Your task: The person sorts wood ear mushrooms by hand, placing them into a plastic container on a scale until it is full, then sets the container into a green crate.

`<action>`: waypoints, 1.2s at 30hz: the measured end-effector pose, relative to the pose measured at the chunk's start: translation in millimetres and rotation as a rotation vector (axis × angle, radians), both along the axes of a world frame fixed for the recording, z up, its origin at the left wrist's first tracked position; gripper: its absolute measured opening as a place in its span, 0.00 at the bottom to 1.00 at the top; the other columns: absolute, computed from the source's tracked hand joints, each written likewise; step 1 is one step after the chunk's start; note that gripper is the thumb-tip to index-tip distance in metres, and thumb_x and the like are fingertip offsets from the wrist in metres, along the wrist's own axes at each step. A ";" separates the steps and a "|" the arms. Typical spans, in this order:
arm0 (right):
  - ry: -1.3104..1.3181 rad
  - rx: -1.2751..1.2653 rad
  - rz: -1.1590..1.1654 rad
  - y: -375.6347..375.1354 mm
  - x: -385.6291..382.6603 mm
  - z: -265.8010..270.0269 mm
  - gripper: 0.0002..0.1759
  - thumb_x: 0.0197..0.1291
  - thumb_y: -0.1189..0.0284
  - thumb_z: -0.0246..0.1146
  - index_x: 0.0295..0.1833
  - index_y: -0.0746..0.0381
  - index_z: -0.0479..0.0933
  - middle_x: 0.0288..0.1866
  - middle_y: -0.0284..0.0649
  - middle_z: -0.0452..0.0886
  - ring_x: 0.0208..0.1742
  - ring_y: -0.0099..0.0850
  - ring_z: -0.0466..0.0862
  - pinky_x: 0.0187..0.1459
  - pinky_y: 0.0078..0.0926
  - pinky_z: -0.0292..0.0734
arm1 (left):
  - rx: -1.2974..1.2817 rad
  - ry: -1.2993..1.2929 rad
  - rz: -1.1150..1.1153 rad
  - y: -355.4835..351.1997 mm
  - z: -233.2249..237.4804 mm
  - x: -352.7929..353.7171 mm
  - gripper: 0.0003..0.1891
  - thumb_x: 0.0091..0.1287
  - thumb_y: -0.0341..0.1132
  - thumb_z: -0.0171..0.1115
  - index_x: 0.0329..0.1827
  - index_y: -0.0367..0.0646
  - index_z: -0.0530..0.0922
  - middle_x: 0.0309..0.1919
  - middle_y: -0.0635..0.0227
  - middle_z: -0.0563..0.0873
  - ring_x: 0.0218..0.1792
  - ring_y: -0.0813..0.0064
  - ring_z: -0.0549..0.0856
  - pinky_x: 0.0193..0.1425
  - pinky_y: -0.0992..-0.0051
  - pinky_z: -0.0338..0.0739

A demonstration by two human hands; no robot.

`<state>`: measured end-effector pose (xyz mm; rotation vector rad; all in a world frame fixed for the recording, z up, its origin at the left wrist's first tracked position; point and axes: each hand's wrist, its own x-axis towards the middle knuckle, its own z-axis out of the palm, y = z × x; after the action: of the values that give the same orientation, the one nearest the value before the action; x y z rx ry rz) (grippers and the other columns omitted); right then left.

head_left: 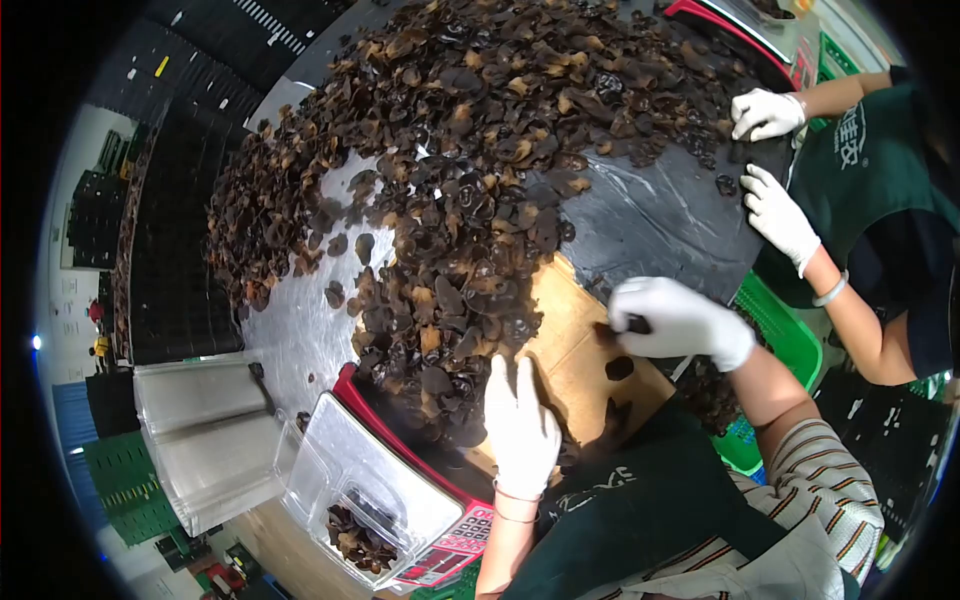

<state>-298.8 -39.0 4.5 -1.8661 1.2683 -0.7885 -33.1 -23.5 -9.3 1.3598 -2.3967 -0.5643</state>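
Note:
A large heap of dark brown wood ear mushrooms [450, 250] covers much of the table. My left hand [522, 432], in a white glove, lies at the heap's near edge with its fingers stretched out and apart. White-gloved too, my right hand [672, 318] is closed on a dark wood ear mushroom [634, 325] above a sheet of brown cardboard [568, 318]. Another dark piece [619, 369] lies on the cardboard just below that hand. Part of what sits under my left palm is hidden.
A red scale [432, 548] stands at the near left, with a clear plastic box [345, 520] of mushrooms on it. Stacked clear containers [205, 420] are beyond it. A co-worker's gloved hands [780, 215] rest at the right table edge, above a green basket [785, 330].

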 end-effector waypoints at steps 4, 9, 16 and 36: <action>0.321 0.048 -0.042 25.6 -30.2 40.5 0.07 0.48 0.74 0.66 0.34 0.60 0.77 0.31 0.41 0.78 0.37 0.44 0.80 0.41 0.38 0.75 | 0.140 0.183 -0.248 3.4 -4.1 -5.3 0.24 0.55 0.22 0.54 0.58 0.36 0.76 0.59 0.48 0.76 0.61 0.46 0.74 0.69 0.56 0.67; 0.240 -0.108 -0.045 0.3 4.8 14.6 0.10 0.53 0.71 0.64 0.42 0.59 0.79 0.40 0.40 0.81 0.46 0.42 0.81 0.48 0.38 0.74 | 0.193 0.292 -0.246 12.4 -4.0 -1.3 0.23 0.56 0.22 0.54 0.57 0.39 0.78 0.58 0.50 0.77 0.59 0.49 0.76 0.67 0.59 0.70; 0.235 -0.451 -0.015 -18.8 68.3 -46.0 0.19 0.52 0.74 0.61 0.53 0.55 0.80 0.54 0.36 0.81 0.53 0.35 0.78 0.50 0.36 0.71 | 0.133 0.095 -0.016 29.9 -5.2 27.6 0.26 0.60 0.26 0.57 0.65 0.37 0.72 0.61 0.46 0.74 0.62 0.48 0.74 0.68 0.57 0.67; 0.249 -0.210 0.117 14.0 63.7 -40.9 0.06 0.54 0.72 0.61 0.37 0.59 0.74 0.39 0.36 0.73 0.39 0.35 0.77 0.38 0.34 0.74 | 0.296 0.296 0.250 35.4 -13.1 23.3 0.30 0.58 0.28 0.70 0.64 0.35 0.69 0.55 0.52 0.76 0.51 0.58 0.79 0.61 0.64 0.74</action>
<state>-235.0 -25.0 -36.4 -2.2428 1.2508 -0.6627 -9.8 11.9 -22.5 1.5406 -1.9296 -1.0001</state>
